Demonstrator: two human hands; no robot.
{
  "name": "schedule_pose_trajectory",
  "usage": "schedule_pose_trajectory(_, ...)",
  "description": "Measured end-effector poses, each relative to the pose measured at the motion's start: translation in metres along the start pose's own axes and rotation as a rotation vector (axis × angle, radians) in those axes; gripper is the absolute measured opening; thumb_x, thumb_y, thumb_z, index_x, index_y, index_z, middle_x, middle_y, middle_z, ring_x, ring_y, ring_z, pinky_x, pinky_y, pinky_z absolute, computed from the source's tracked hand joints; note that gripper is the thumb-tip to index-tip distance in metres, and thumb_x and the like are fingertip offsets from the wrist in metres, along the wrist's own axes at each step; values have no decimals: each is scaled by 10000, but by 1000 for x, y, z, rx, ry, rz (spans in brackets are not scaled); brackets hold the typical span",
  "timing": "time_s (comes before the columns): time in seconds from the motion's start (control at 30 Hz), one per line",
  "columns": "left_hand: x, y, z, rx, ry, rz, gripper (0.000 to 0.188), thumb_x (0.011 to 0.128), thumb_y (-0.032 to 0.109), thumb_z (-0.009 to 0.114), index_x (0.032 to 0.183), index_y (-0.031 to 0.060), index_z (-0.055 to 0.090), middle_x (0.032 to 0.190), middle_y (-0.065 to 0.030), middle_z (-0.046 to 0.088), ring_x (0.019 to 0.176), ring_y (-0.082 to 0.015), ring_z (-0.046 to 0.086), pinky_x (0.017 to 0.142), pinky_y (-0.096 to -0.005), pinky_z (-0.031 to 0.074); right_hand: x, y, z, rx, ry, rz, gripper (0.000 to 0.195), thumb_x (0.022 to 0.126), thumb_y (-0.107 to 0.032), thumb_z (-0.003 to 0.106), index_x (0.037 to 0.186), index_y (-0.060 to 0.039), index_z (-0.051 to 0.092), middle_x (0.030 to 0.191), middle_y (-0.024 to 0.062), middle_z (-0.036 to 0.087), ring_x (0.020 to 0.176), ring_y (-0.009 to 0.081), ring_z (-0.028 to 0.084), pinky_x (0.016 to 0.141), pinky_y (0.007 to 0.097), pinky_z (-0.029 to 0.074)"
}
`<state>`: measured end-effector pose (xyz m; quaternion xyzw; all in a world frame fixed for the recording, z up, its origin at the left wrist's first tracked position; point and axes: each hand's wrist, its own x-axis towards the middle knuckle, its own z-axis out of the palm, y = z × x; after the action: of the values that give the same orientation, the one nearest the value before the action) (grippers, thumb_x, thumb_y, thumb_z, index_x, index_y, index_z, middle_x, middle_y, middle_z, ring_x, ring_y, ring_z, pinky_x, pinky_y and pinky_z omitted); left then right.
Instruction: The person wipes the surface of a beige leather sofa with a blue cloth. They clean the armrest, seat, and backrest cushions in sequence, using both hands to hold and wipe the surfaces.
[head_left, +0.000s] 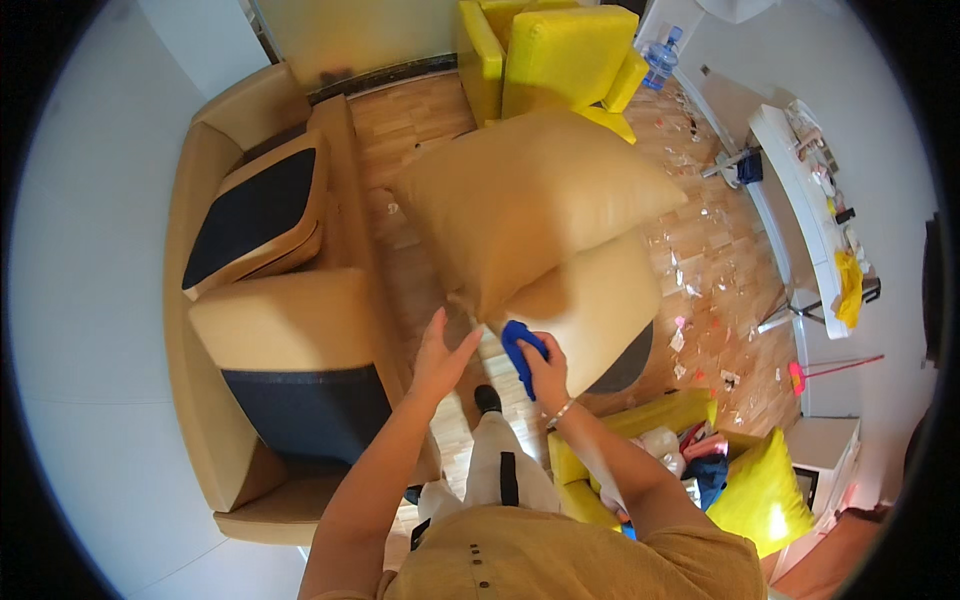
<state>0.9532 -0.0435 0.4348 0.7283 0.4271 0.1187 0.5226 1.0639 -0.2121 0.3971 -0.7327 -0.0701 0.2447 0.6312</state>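
My right hand (546, 371) is closed on a blue cloth (519, 352), just below a large tan cushion (540, 202). My left hand (444, 356) has its fingers apart near that cushion's lower corner and holds nothing. The tan cushion lies over another light tan cushion (607, 315), whose dark underside shows at its lower right. On the left, a tan sofa (187, 330) bears two tilted seat cushions with dark fabric panels, one farther off (255, 214) and one nearer (307, 409).
Litter (679, 341) is scattered on the wooden floor at right. A yellow armchair (566, 60) and a water bottle (661, 60) stand beyond. A cluttered white table (802, 217) lines the right wall. A loaded yellow armchair (585, 506) sits at lower right, near a pink broom (796, 379).
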Motion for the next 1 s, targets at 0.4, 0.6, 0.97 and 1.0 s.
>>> schedule_pose_trajectory(0.4,119,56,74,-759,-60,-539,693,944,568,718,1411,68,606,1246,-109,711,1040,-286,701,825,-417,569,145,63,-50,728,-74,455,366,1105,-357,490,1292,-61,598,1142,117,709,985,288,702,866,433,596)
schedule_pose_trajectory(0.6,107,120,60,-278,15,-94,513,1006,435,659,1137,-59,700,1030,-284,731,991,-353,716,849,-411,542,199,2,-14,1138,-237,582,449,1064,-422,479,1351,-100,603,1328,107,676,1227,294,643,1042,514,535)
schedule_pose_trajectory(0.97,-92,111,-106,-169,206,27,406,1068,320,592,1187,-63,655,912,-249,714,861,-299,703,810,-367,538,0,-1,60,1265,-769,675,498,1097,-425,449,1434,-65,513,1388,101,619,1235,244,610,1054,434,528)
schedule_pose_trajectory(1.0,-120,102,-121,-182,243,40,400,1069,315,594,1197,-60,653,926,-245,717,864,-286,703,812,-364,539,-30,5,70,1213,-769,707,512,1099,-423,445,1460,-63,493,1418,98,601,1254,244,601,1064,434,522)
